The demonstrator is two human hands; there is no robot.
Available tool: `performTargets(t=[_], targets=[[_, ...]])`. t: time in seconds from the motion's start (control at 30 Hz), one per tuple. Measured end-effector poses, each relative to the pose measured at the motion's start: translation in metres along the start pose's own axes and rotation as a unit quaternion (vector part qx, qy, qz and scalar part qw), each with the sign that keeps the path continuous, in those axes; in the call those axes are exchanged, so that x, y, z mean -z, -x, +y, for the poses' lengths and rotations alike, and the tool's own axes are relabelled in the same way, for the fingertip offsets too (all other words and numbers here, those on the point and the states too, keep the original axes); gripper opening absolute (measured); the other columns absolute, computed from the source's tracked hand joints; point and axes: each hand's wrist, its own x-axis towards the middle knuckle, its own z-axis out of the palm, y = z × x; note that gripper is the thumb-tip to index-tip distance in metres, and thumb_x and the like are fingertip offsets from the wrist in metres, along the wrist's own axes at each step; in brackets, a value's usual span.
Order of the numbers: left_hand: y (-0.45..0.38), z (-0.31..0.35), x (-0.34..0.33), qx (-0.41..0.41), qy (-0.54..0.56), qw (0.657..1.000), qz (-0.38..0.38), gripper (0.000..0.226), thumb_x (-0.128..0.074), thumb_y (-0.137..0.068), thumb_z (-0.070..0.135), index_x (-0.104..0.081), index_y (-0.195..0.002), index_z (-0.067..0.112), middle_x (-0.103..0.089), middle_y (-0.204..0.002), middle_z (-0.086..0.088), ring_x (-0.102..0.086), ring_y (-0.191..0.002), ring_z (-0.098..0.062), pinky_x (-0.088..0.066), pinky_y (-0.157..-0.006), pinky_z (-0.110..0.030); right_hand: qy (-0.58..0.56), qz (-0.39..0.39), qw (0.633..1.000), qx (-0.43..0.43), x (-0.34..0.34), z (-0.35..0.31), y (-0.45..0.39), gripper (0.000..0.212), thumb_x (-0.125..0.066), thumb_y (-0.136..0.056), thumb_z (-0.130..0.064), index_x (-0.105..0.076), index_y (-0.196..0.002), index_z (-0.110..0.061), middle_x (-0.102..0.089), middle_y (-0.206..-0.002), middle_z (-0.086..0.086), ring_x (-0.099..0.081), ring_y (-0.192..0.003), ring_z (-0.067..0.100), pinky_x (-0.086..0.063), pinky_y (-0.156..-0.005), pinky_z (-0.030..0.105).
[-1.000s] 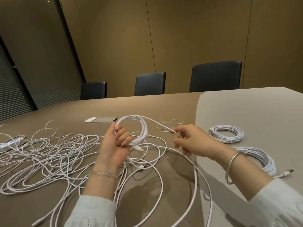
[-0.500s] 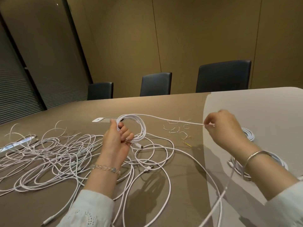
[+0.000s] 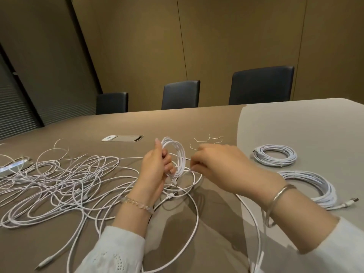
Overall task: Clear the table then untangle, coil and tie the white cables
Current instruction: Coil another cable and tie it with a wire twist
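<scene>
Item: partly wound coil of white cable, held upright above the counter, near its middle. Several turns, roughly round.

Left hand: grasping the coil, thumb up along its far-left rim, fingers curled through the loop. Beaded bracelet on the wrist; white sleeve below.

Right hand: just right of the coil, fingertips pinched on the loose run of the same cable where it leaves the coil's lower right edge. Metal bangle on the wrist.

Loose cable run: loops on the counter beneath both hands and trails toward the near edge.

Tangle of white cables: spread over the left part of the counter, many overlapping loops, one plug end near the front left.

Finished coils: two, lying flat on the lighter right section of the counter. Far coil; near coil, larger, with a connector sticking out to the right. The two lie near each other, not touching.

Twist ties: thin bent wires scattered just beyond the hands.

Recessed panel: set in the counter, beyond the tangle.

White strip-shaped object: far left edge, partly under cables; kind unclear.

Three dark chairs along the far side.
</scene>
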Motion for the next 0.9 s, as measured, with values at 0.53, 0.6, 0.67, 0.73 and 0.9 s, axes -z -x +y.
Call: performTargets(t=[0.53,0.6,0.67,0.73,0.9], targets=[[0.025,0.016,0.001,0.283,-0.021,0.892,-0.352,0.046,-0.046,-0.091,0.048,-0.046,-0.056,0.017,-0.014,-0.048,0.008,-0.007,-0.037,-0.005,-0.011,-0.032,-0.015,-0.259,0.049,0.964,-0.025,0.011,0.025,0.002,0.027,-0.080,-0.073,-0.042,-0.062,-0.077,-0.021,-0.064,-0.075,-0.007,-0.057,-0.068,0.005,-0.048,-0.061,0.021],[0.021,0.022,0.017,0.292,0.030,0.886,-0.360,0.044,-0.059,-0.086,0.048,-0.046,-0.058,0.016,-0.012,-0.049,0.009,-0.007,-0.038,-0.005,-0.011,-0.033,-0.015,-0.299,0.037,0.951,-0.067,0.015,0.040,0.003,0.023,-0.080,-0.074,-0.038,-0.067,-0.079,-0.020,-0.067,-0.078,-0.004,-0.061,-0.068,0.006,-0.053,-0.062,0.024],[0.016,0.027,0.031,0.273,0.098,0.889,-0.354,0.043,-0.076,-0.079,0.040,-0.047,-0.058,0.017,-0.014,-0.048,0.010,-0.009,-0.037,-0.005,-0.009,-0.034,-0.016,-0.368,0.032,0.924,-0.102,0.016,0.055,0.006,0.016,-0.078,-0.079,-0.030,-0.070,-0.081,-0.017,-0.069,-0.079,0.002,-0.059,-0.059,0.003,-0.048,-0.052,0.017],[0.012,0.028,0.040,0.229,0.155,0.906,-0.320,0.044,-0.075,-0.082,0.040,-0.045,-0.058,0.018,-0.014,-0.048,0.011,-0.009,-0.037,-0.005,-0.008,-0.035,-0.017,-0.397,0.032,0.907,-0.139,0.013,0.068,0.009,0.011,-0.076,-0.082,-0.027,-0.071,-0.082,-0.017,-0.069,-0.075,0.004,-0.052,-0.050,-0.001,-0.041,-0.046,0.013],[-0.001,0.023,0.052,0.146,0.296,0.934,-0.138,0.046,-0.040,-0.102,0.039,-0.037,-0.059,0.021,-0.010,-0.052,0.011,-0.007,-0.040,-0.007,-0.017,-0.033,-0.022,-0.413,0.039,0.884,-0.214,0.000,0.092,0.015,0.011,-0.075,-0.083,-0.016,-0.067,-0.088,-0.010,-0.064,-0.062,0.003,-0.045,-0.041,0.006,-0.037,-0.041,0.019]])
